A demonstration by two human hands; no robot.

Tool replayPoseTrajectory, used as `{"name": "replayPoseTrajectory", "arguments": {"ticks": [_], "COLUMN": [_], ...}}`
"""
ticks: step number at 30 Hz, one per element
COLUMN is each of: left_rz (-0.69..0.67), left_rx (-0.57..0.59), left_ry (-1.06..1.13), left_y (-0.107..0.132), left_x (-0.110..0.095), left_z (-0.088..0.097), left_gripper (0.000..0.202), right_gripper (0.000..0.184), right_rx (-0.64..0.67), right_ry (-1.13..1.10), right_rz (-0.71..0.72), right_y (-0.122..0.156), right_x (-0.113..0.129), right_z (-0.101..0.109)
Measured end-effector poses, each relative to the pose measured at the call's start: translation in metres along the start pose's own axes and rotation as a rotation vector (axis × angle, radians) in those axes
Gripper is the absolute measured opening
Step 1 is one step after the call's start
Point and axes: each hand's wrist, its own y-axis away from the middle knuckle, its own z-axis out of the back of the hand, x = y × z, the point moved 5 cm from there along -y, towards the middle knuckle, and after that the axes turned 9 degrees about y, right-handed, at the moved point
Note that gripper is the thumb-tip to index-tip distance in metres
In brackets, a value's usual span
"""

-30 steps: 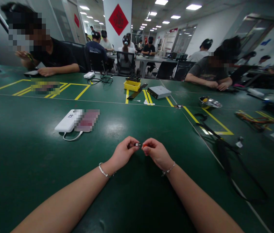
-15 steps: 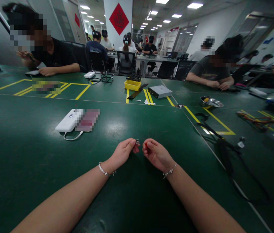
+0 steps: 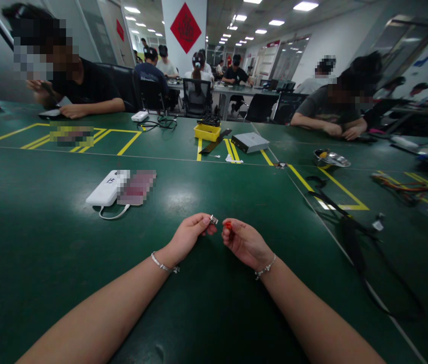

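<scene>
My left hand (image 3: 195, 227) pinches a small silvery metal part (image 3: 213, 220) between thumb and forefinger. Its exact kind is too small to make out. Across a narrow gap, my right hand (image 3: 246, 240) is closed on a small orange-red piece (image 3: 228, 225), partly covered by the fingers. The two small parts are close together but apart. Both hands are held low over the green table (image 3: 183, 303), and each wrist wears a bracelet.
Left of my hands lie a white power bank (image 3: 104, 189) with a cable and a blurred flat item (image 3: 137, 188). Farther back are a yellow bin (image 3: 207, 133), a grey box (image 3: 251, 142) and a metal bowl (image 3: 331, 159). A black strap (image 3: 350, 242) lies right. People sit opposite.
My left hand has shifted slightly left, and the metal part is tilted differently. More of the orange-red piece shows in my right hand, with a slightly wider gap between the hands.
</scene>
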Motion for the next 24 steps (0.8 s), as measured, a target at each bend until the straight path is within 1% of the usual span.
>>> {"name": "replayPoseTrajectory", "arguments": {"ticks": [4,8,15,17,19,24], "left_rz": [0.003,0.002,-0.016,-0.034,-0.053,-0.188], "left_rx": [-0.008,-0.007,-0.002,-0.012,-0.027,-0.114], "left_ry": [0.110,0.145,0.097,0.041,-0.064,-0.474], "left_y": [-0.0014,-0.0016,-0.0001,0.0002,0.0008,0.0042], "left_x": [0.0012,0.0017,-0.0006,-0.0012,-0.0011,-0.0044], "left_z": [0.0004,-0.0001,-0.0016,-0.0024,-0.0037,-0.0061], "left_gripper": [0.015,0.018,0.020,0.019,0.018,0.014], "right_gripper": [0.016,0.018,0.020,0.018,0.017,0.018], "right_rx": [0.012,0.018,-0.083,-0.126,-0.172,-0.240], "right_ry": [-0.021,-0.020,0.021,0.059,0.097,0.124], "right_rz": [0.008,0.049,0.097,0.121,0.144,0.165], "right_y": [-0.0006,-0.0018,-0.0035,-0.0042,-0.0049,-0.0057], "right_x": [-0.0006,-0.0004,0.0005,0.0008,0.0007,-0.0014], "right_z": [0.0003,0.0015,0.0044,0.0053,0.0063,0.0065]}}
